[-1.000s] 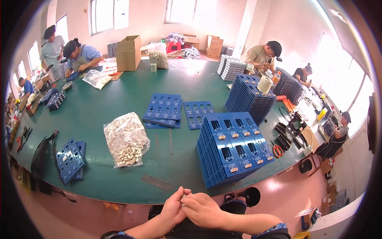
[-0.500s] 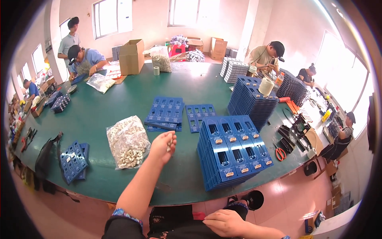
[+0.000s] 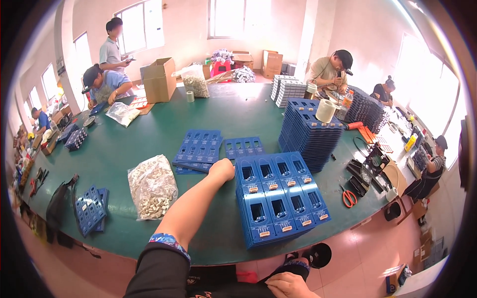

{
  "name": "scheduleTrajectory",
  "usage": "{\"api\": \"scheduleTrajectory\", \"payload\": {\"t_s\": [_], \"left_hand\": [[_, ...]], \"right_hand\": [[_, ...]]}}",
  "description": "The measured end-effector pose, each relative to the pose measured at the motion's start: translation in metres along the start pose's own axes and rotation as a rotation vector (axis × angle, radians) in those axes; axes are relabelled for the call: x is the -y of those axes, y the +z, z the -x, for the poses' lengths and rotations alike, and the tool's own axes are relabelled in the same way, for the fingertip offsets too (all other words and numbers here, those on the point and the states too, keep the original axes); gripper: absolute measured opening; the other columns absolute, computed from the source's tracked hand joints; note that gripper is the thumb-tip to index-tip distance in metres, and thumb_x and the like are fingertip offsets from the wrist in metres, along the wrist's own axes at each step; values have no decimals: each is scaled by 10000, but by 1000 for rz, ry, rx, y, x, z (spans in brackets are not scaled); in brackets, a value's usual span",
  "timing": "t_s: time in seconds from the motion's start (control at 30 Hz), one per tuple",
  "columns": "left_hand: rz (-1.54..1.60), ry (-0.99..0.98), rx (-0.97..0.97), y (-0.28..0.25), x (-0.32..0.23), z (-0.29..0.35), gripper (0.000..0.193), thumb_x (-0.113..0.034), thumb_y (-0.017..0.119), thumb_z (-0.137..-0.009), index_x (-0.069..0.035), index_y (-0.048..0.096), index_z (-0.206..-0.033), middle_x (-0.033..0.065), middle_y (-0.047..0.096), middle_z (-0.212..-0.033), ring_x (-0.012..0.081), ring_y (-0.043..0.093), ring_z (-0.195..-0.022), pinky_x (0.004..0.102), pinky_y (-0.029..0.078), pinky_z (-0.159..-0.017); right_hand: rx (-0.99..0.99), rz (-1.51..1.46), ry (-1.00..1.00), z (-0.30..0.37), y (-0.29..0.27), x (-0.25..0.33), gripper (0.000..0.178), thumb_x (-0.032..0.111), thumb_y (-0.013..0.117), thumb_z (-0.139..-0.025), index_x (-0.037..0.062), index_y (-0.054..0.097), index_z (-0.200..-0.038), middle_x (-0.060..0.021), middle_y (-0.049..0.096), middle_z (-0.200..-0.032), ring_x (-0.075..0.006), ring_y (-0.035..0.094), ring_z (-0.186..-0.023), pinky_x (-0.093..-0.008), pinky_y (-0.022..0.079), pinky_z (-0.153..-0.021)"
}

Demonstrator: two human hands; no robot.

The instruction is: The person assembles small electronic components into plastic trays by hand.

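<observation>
Fingers of your left hand (image 3: pixel 221 170) curl down behind the knuckles, so you cannot tell from this view whether they are clenched, loose or pinching something; those of your right hand (image 3: pixel 288 285), at 5 o'clock from the left, are loosely bent near your lap, with no held part visible.

Read the dial from your left hand, 12 pointing away from you. At 4 o'clock, just beside your knuckles, sits the front stack of blue circuit-board panels (image 3: pixel 278 193); contact is unclear. A sideways bump could skew its upper layers, since nothing visible braces them. Between 8 and 9 o'clock, your forearm passes near the clear bag of cream connectors (image 3: pixel 152 188); a sleeve catching its plastic could drag it and spill some. The small connectors (image 3: pixel 265 233) on the top panel might be brushed out of place if they are unfixed, which can't be judged.

Around you, the green counter (image 3: pixel 144 131) carries a taller rear stack of panels (image 3: pixel 308 141) at 2 o'clock, blocking reach that way, with a pale roll (image 3: pixel 325 111) on top that could topple. A carton (image 3: pixel 159 82) stands far off at 11. Loose blue panels (image 3: pixel 198 146) lie at 10, crowding your hand. Orange-handled scissors (image 3: pixel 346 194) rest between 3 and 4, beyond the front stack.
</observation>
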State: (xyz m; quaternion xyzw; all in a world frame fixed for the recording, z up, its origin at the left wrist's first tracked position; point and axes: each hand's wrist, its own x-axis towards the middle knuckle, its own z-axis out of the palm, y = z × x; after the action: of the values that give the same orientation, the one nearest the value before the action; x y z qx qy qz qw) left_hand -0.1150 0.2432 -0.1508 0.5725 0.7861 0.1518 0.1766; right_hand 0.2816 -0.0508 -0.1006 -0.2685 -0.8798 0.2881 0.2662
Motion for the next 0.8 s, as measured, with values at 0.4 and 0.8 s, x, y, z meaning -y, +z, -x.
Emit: {"api": "scheduleTrajectory", "payload": {"t_s": [0.4,0.8], "left_hand": [[-198,-487,590,41,61,-127,210,-83,662,-733,-82,763,-917,185,726,-900,318,713,-807,397,553,-710],[1086,-410,396,-1,1,-19,332,-182,616,-892,-171,439,-611,-74,342,-570,38,260,-447,196,168,-388]], "right_hand": [[-50,-75,-42,-5,2,-6,140,118,668,-829,60,726,-943,-112,693,-937,-307,650,-873,-399,543,-771],[-64,-28,56,15,0,-16,157,115,669,-820,58,729,-954,-112,690,-931,-307,649,-866,-399,544,-767]]}}
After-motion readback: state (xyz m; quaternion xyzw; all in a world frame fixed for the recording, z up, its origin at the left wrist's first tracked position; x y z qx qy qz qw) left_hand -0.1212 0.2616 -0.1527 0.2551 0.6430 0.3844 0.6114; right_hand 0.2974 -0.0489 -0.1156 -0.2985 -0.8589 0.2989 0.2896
